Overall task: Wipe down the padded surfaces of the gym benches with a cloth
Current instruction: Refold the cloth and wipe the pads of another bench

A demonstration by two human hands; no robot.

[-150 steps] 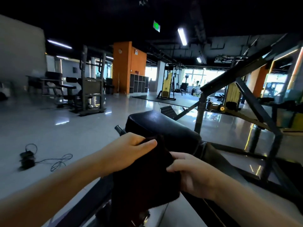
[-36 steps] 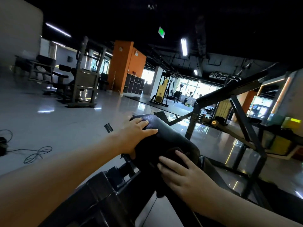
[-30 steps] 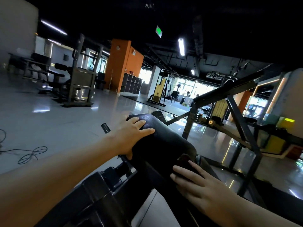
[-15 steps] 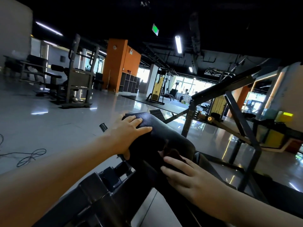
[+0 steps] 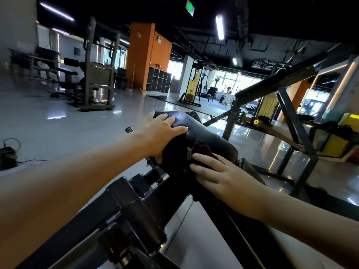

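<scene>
At far left, a small black box (image 5: 6, 155) with a trailing cable lies on the glossy grey floor (image 5: 58, 117). Beyond it stands a dark weight machine (image 5: 95, 74), and further back an orange pillar (image 5: 147, 57) with a block of open cubby shelves (image 5: 158, 80) at its foot. In the foreground a heavy dark steel frame (image 5: 136, 210) rises from the lower left under the person's left forearm to the black padded rest (image 5: 206, 136). It hides the underside of the pad. A short black handle end (image 5: 129, 130) pokes out just beside the left wrist.

The left hand (image 5: 161, 129) lies on the far upper end of the pad, fingers straight and slightly spread over the top, thumb pointing down the near side. Lower on the same pad, the dark cloth (image 5: 202, 150) is bunched against its near end. The right hand (image 5: 219, 175) presses the cloth to the padding with flat, extended fingers, which cover most of the cloth. Only a crumpled reddish-brown edge shows above the fingertips.

To the right, a slanted black bar (image 5: 281, 80) on angled steel legs crosses the view between the pad and the bright windows. Behind it are a yellow-panelled machine (image 5: 192, 88) and, at the far right edge, a yellow bin (image 5: 338, 144). Overhead hang a green exit sign (image 5: 190, 7) and a strip light (image 5: 219, 27).
</scene>
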